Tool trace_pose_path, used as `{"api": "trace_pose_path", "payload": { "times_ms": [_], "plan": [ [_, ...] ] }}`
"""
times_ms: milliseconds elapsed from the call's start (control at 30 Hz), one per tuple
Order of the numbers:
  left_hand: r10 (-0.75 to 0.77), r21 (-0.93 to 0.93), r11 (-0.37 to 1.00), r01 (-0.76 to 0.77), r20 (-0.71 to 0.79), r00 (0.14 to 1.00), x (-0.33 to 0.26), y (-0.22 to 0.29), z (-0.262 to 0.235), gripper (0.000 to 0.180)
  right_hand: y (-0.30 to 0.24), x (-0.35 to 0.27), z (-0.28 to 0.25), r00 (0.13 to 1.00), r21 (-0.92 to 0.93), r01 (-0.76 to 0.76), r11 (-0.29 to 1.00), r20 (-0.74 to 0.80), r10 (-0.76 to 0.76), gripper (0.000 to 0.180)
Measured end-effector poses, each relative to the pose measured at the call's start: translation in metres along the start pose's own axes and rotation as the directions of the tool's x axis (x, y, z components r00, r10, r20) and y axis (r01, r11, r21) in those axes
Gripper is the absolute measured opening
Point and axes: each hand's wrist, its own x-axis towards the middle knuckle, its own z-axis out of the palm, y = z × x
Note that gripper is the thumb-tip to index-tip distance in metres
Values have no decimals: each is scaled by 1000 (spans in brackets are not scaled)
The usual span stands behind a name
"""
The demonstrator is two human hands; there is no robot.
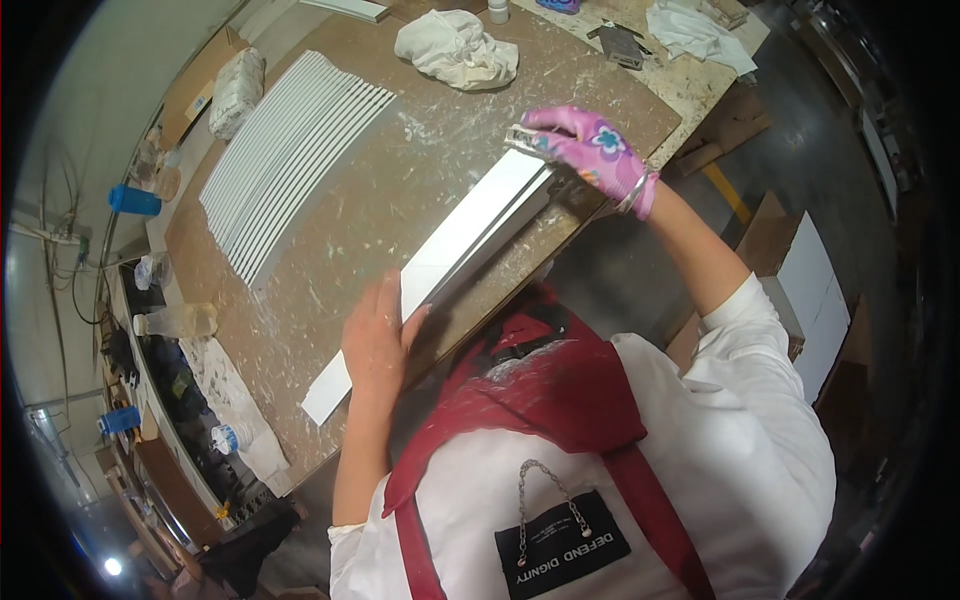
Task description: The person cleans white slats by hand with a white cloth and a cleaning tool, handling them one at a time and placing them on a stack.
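Long flat white panel on dusty counter, ur bare left hand flat on it, fingers spread, right hand in pink floral glove closed on small scraper at far end.

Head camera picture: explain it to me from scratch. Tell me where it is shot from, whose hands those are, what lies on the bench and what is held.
The one picture comes from a fisheye camera on a person's head, looking down, so straight edges bend. Both arms are the wearer's own. The bare left hand presses flat on a long white strip lying along the near edge of a worn brown workbench. The right hand, in a pink flowered glove, holds a small metal tool at the strip's far end. Farther back lie a fanned row of white slats and a crumpled white rag. A clear bottle lies to the left.
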Motion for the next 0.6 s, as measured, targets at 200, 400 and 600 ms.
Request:
{"api": "trace_pose_path", "payload": {
  "times_ms": [200, 400, 600],
  "plan": [
    [-7, -49, 999, 4, -61, 998, -4, -1, 0, 51, 3, -26, -58, 965, -73, -26, 997, 260, 44, 45],
    [26, -85, 996, -33, -87, 996, -4, -12, 11, 51, -59, 45, 22, 877, 101, 396, 913, 251, -409, 38],
    [-32, -249, 968, -16, -187, 982, -28, -24, 39, 50, -177, 54, 234, 146, 350, 809, 472, 658, -739, 34]
  ]
}}
